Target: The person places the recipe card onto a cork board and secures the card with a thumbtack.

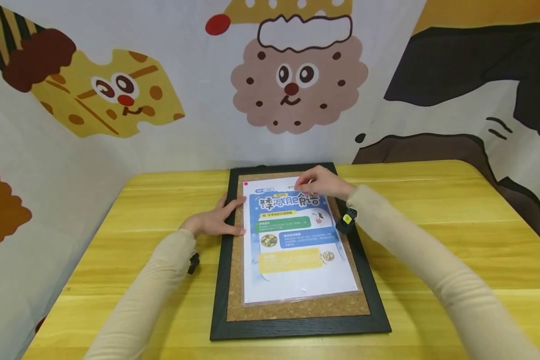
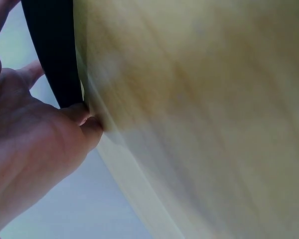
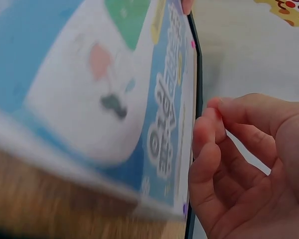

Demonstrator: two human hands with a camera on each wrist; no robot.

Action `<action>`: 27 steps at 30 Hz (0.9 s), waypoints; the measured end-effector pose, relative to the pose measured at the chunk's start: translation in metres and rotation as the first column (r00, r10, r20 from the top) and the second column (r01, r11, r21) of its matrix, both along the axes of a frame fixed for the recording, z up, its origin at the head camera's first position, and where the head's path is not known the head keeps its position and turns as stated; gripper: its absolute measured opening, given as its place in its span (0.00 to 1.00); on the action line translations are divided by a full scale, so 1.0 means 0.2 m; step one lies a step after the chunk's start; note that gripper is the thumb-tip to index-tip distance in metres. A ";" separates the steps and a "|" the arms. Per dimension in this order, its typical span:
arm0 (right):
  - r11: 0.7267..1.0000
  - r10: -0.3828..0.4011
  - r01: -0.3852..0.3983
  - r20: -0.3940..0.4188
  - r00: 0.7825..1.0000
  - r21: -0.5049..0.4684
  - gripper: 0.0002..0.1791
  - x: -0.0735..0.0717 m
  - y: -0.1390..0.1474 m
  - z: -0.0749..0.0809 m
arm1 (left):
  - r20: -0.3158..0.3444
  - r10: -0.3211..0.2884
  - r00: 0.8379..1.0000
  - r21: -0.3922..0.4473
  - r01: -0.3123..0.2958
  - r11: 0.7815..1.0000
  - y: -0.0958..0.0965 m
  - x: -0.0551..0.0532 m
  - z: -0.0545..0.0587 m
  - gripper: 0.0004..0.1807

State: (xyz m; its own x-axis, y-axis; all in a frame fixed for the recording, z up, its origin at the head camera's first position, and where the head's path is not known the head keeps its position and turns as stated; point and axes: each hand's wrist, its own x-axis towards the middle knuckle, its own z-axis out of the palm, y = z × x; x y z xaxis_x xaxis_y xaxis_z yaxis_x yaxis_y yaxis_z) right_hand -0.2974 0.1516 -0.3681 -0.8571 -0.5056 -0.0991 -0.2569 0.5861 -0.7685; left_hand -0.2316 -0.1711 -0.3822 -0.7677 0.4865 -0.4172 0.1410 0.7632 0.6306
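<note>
A laminated printed poster (image 1: pixel 274 285) lies on a cork board (image 1: pixel 297 311) with a black frame (image 1: pixel 297 327). A pink pin (image 1: pixel 245 183) marks its top left corner; a purple pin (image 3: pixel 185 209) shows at another corner. My left hand (image 1: pixel 209 222) rests over the frame's left side, thumb and index finger spread onto the poster's edge. Its little finger (image 2: pixel 92 130) bends beside the frame's outer edge. My right hand (image 1: pixel 326 184) hovers at the poster's top edge, thumb and fingertips together and the other fingers curled. Nothing shows between those tips.
The board lies on a yellow wood-grain table (image 1: pixel 162 200), its far end close to a cloth backdrop (image 1: pixel 193 130) with cartoon food prints. A small clear pin (image 1: pixel 303 290) sits near the poster's bottom edge. Black wrist cameras (image 1: pixel 346 221) are strapped over both sleeves.
</note>
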 end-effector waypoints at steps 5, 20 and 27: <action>1.000 0.030 -0.030 -0.008 1.000 0.008 0.11 0.00 0.08 0.00 | 0.005 -0.001 1.000 -0.004 0.001 1.000 0.00 0.00 0.00 0.52; 1.000 0.023 -0.023 0.034 0.999 0.006 0.11 0.06 0.31 0.01 | 0.013 -0.008 1.000 -0.014 0.008 1.000 0.00 0.00 0.01 0.52; 0.999 0.048 -0.048 0.001 0.999 -0.003 0.09 0.11 0.39 0.02 | 0.004 -0.013 1.000 -0.022 0.013 1.000 0.00 -0.01 0.01 0.52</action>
State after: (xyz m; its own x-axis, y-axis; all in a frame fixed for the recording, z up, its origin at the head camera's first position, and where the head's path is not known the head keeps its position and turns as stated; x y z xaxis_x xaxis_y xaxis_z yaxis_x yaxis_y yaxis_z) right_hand -0.2753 0.2294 -0.3650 -0.8320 -0.5461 -0.0982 -0.2838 0.5710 -0.7703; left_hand -0.2329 -0.1701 -0.3806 -0.7598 0.4869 -0.4308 0.1484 0.7751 0.6142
